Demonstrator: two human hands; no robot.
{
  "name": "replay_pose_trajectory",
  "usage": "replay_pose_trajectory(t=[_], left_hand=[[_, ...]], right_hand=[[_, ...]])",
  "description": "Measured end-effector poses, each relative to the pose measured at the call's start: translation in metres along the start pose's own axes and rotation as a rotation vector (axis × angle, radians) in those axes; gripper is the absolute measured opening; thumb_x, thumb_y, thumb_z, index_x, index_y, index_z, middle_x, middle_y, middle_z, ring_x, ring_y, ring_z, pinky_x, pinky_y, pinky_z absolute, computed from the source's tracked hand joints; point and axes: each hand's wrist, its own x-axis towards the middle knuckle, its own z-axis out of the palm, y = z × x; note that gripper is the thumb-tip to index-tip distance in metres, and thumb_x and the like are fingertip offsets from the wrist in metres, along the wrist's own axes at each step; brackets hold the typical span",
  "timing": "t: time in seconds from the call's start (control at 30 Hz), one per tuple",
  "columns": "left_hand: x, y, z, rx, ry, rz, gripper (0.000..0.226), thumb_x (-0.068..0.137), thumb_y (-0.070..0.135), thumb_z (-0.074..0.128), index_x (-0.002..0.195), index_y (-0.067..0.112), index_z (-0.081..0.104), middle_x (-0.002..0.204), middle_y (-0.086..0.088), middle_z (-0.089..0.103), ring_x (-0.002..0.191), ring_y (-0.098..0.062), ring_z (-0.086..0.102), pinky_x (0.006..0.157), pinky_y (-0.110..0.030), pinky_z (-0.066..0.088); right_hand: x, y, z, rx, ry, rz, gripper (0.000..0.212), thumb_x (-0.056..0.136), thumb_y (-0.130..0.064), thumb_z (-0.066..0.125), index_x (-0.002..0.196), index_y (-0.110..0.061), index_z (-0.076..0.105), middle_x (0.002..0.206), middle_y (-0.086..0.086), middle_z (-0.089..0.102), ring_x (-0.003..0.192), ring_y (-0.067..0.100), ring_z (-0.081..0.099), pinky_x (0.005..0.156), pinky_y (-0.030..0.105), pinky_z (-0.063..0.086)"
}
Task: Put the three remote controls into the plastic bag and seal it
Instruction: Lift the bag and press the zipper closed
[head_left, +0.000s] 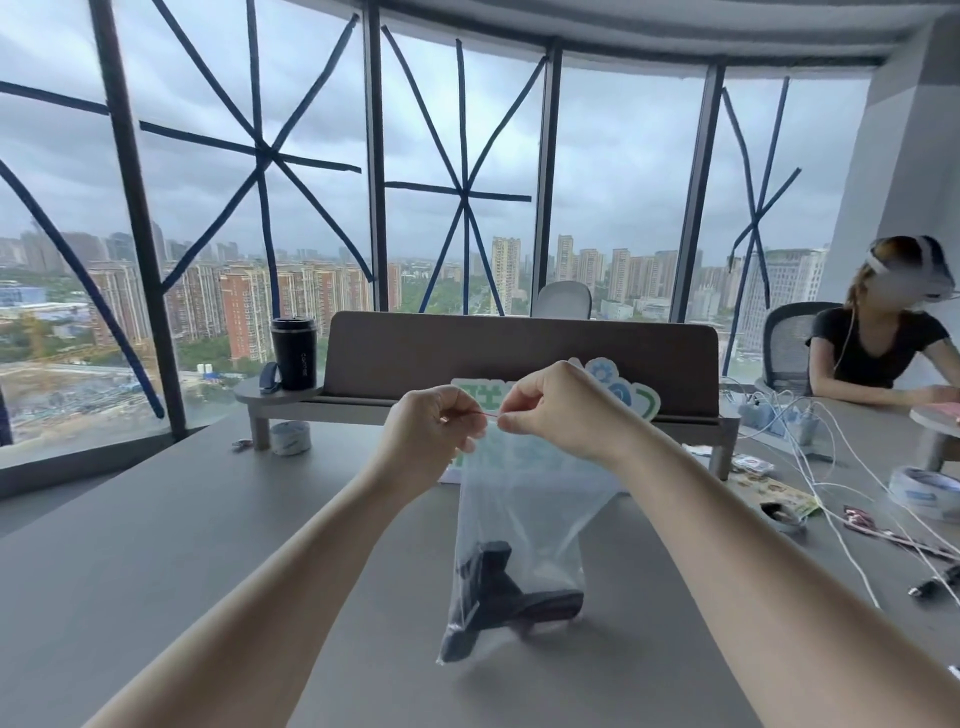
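Note:
A clear plastic bag (524, 499) hangs upright in front of me over the grey table (156, 545). Dark remote controls (506, 592) lie bunched at its bottom, which touches the tabletop. My left hand (431, 431) pinches the bag's top strip at its left end. My right hand (561, 410) pinches the same red-lined strip just to the right. The two hands are close together, with a short stretch of the strip showing between them. How many remotes are inside I cannot tell.
A brown desk divider (519, 358) on a shelf stands behind the bag, with a black cup (294, 353) at its left end. Tape rolls (291, 437) (924, 491), white cables (831, 467) and small items lie to the right. Another person (883, 343) sits at far right.

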Motion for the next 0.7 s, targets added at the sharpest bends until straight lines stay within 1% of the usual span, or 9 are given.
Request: replay_pose_trajectory(t=[0.1, 0.17, 0.27, 0.37, 0.4, 0.47, 0.53, 0.63, 0.7], left_hand=[[0.001, 0.004, -0.002, 0.007, -0.024, 0.001, 0.013, 0.079, 0.003, 0.067, 0.069, 0.012, 0.068, 0.066, -0.004, 0.068, 0.057, -0.017, 0.059, 0.060, -0.033, 0.049], [0.001, 0.006, -0.004, 0.012, -0.036, 0.002, 0.006, 0.079, 0.004, 0.068, 0.074, 0.007, 0.068, 0.066, -0.004, 0.067, 0.057, -0.017, 0.058, 0.061, -0.033, 0.050], [0.002, 0.012, -0.008, 0.032, -0.043, 0.007, 0.006, 0.079, 0.004, 0.066, 0.074, 0.006, 0.068, 0.065, -0.001, 0.067, 0.054, -0.012, 0.057, 0.061, -0.033, 0.052], [0.004, 0.017, -0.013, 0.036, -0.029, 0.011, 0.009, 0.080, 0.003, 0.064, 0.072, 0.006, 0.068, 0.058, 0.005, 0.065, 0.051, -0.007, 0.056, 0.061, -0.033, 0.054], [0.005, 0.018, -0.015, 0.035, -0.022, 0.011, 0.010, 0.080, 0.003, 0.064, 0.071, 0.007, 0.068, 0.057, 0.006, 0.065, 0.050, -0.007, 0.056, 0.060, -0.033, 0.054], [0.005, 0.018, -0.020, 0.040, -0.013, 0.013, 0.011, 0.081, 0.004, 0.064, 0.071, 0.007, 0.069, 0.058, 0.005, 0.065, 0.050, -0.008, 0.056, 0.059, -0.033, 0.054], [0.004, 0.019, -0.023, 0.022, -0.008, 0.009, 0.010, 0.081, 0.003, 0.065, 0.072, 0.006, 0.069, 0.060, 0.003, 0.066, 0.051, -0.009, 0.056, 0.058, -0.033, 0.053], [0.003, 0.019, -0.027, -0.020, -0.007, -0.002, 0.007, 0.080, 0.003, 0.067, 0.074, 0.003, 0.069, 0.058, 0.003, 0.066, 0.051, -0.011, 0.056, 0.057, -0.032, 0.052], [0.002, 0.020, -0.029, -0.027, -0.014, -0.007, 0.007, 0.080, 0.004, 0.067, 0.074, 0.003, 0.070, 0.057, 0.003, 0.066, 0.051, -0.011, 0.056, 0.057, -0.032, 0.053]], right_hand=[[0.002, -0.006, -0.004, 0.004, -0.066, -0.011, 0.007, 0.080, -0.025, 0.077, 0.077, -0.019, 0.079, 0.071, -0.007, 0.070, 0.070, 0.007, 0.060, 0.076, 0.034, 0.054], [0.003, -0.010, -0.007, 0.004, -0.101, -0.015, 0.007, 0.080, -0.024, 0.077, 0.076, -0.019, 0.078, 0.067, -0.010, 0.066, 0.069, 0.006, 0.059, 0.076, 0.031, 0.052], [0.005, -0.017, -0.010, -0.017, -0.121, -0.025, 0.008, 0.082, -0.021, 0.074, 0.077, -0.015, 0.077, 0.061, -0.011, 0.060, 0.062, 0.005, 0.053, 0.068, 0.026, 0.047], [0.004, -0.024, -0.011, -0.049, -0.091, -0.079, 0.011, 0.084, -0.019, 0.070, 0.076, -0.014, 0.075, 0.057, -0.011, 0.055, 0.054, 0.003, 0.047, 0.058, 0.023, 0.042], [0.004, -0.025, -0.010, -0.062, -0.073, -0.099, 0.011, 0.085, -0.020, 0.070, 0.075, -0.016, 0.074, 0.057, -0.012, 0.056, 0.054, 0.002, 0.048, 0.059, 0.023, 0.043], [0.005, -0.026, -0.009, -0.081, -0.015, -0.129, 0.011, 0.084, -0.024, 0.071, 0.073, -0.025, 0.074, 0.057, -0.014, 0.059, 0.059, 0.001, 0.052, 0.065, 0.028, 0.048], [0.006, -0.025, -0.006, -0.080, 0.033, -0.137, 0.008, 0.082, -0.028, 0.073, 0.074, -0.026, 0.076, 0.055, -0.017, 0.061, 0.061, 0.000, 0.055, 0.069, 0.030, 0.050], [0.006, -0.025, -0.002, -0.070, 0.049, -0.149, 0.007, 0.081, -0.029, 0.073, 0.077, -0.026, 0.078, 0.049, -0.031, 0.058, 0.054, -0.007, 0.053, 0.064, 0.027, 0.046], [0.006, -0.026, 0.001, -0.062, 0.061, -0.158, 0.007, 0.081, -0.028, 0.073, 0.076, -0.027, 0.078, 0.049, -0.036, 0.056, 0.054, -0.012, 0.052, 0.063, 0.026, 0.042]])
